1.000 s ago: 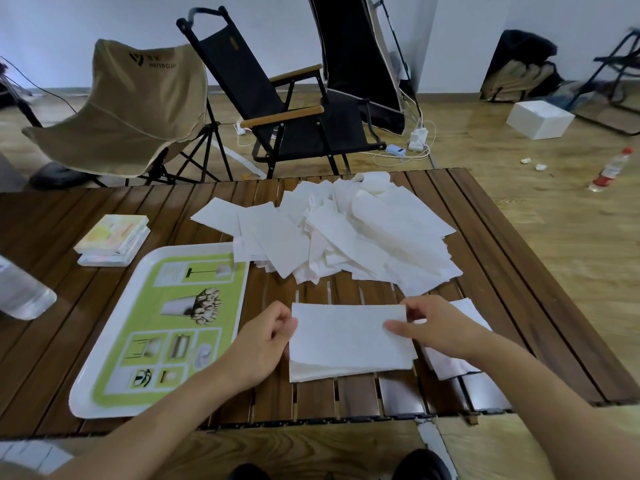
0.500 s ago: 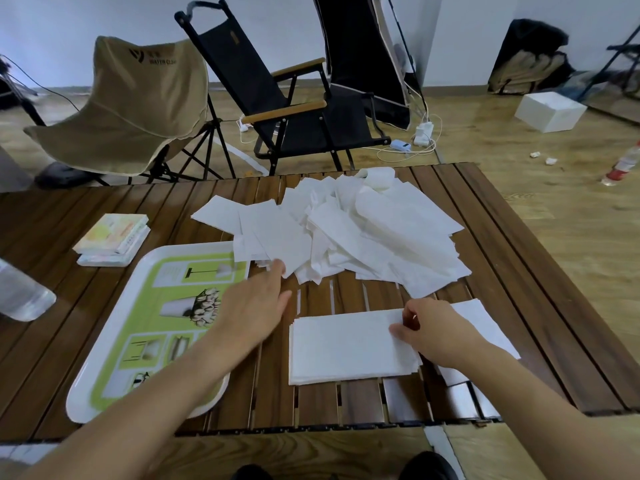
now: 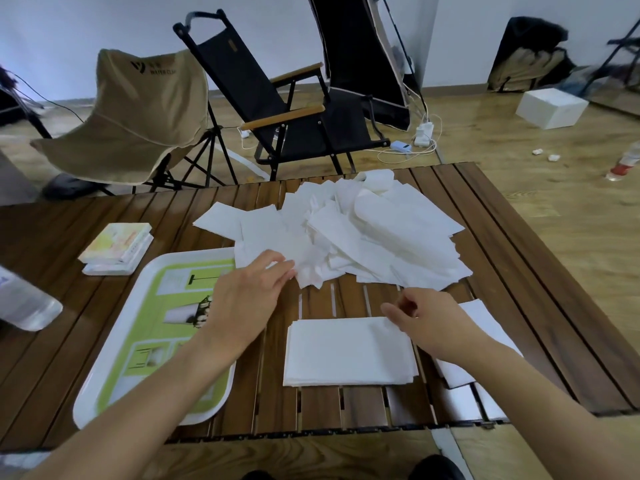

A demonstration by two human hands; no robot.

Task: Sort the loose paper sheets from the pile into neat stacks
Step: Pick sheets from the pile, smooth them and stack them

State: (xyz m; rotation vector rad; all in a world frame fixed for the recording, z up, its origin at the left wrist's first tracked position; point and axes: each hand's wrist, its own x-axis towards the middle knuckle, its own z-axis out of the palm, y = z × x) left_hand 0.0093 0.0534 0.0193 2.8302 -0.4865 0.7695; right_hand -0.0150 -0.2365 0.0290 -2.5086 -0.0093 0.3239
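Paper pile (image 3: 363,233): loose white sheets heaped on the surface (image 3: 52,375), far side.
Neat stack (image 3: 346,351): squared, just nearer than the pile.
Left hand (image 3: 249,299): fingers extended, tips touching the pile's near-left edge.
Right hand (image 3: 426,320): fingers loosely curled, empty, over the stack's far-right corner.

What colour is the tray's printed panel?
Lime green with white picture boxes, on the white-rimmed tray; head view.

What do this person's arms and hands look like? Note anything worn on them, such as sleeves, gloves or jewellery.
The left hand and right hand are bare: no gloves, and no ring shows on the fingers in view. The left arm and right arm are bare too, with no sleeve within the frame and no watch or bracelet at either wrist.
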